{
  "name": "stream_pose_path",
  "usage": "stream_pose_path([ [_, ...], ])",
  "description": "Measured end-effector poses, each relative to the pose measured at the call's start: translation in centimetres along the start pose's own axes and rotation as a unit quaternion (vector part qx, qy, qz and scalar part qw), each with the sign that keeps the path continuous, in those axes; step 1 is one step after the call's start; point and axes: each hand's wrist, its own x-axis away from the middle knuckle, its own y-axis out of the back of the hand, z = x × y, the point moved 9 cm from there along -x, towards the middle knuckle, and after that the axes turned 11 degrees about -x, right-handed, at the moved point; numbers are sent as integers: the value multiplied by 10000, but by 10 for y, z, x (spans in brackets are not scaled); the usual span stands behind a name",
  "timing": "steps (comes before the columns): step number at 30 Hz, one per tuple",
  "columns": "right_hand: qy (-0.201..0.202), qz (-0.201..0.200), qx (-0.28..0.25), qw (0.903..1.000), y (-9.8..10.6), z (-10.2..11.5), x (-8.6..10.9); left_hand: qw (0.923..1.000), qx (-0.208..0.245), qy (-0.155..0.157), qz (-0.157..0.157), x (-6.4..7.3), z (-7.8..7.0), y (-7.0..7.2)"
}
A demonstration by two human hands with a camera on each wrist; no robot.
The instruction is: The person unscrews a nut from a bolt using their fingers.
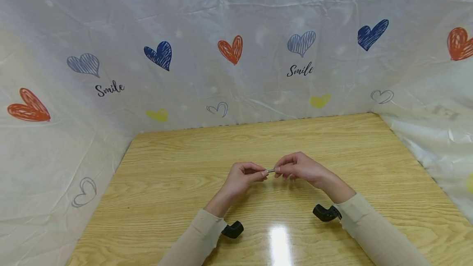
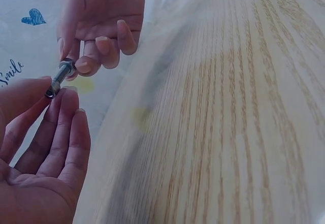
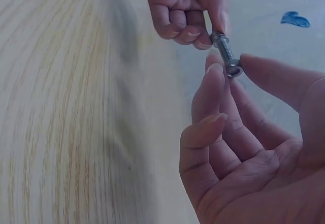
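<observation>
Between the two hands, a small silver bolt (image 1: 271,170) is held nearly level above the table. My left hand (image 1: 242,177) pinches its head end with thumb and fingertips. From the other side, the thumb and index finger of my right hand (image 1: 303,169) pinch a hex nut (image 3: 233,69) at the far end of the threaded shank. A short stretch of bare thread (image 3: 225,49) shows between the two grips in the right wrist view. In the left wrist view the bolt's round head (image 2: 52,92) faces the camera. The right hand's other fingers are loosely curled.
Both hands are over a wood-grain table (image 1: 177,200). A pale plastic sheet (image 1: 258,89) printed with hearts and "Smile" stands along the back and both sides. Black curved pieces jut from the left sleeve (image 1: 199,237) and the right sleeve (image 1: 373,225).
</observation>
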Motion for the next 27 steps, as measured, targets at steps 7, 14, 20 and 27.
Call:
stream_pose_path([
  [7,-127,-146,-36,9998,3,-7,-3,9999,-83,61,-29,-2,3,0],
  [14,-245,-140,-5,9996,1,-14,-7,9997,-136,183,-19,-4,10,0],
  [20,-180,-1,-68,9998,-2,-15,-6,9993,-206,311,-12,-6,17,0],
  [27,-120,8,-23,9999,-1,-17,-7,9985,-238,478,-77,-6,22,1],
])
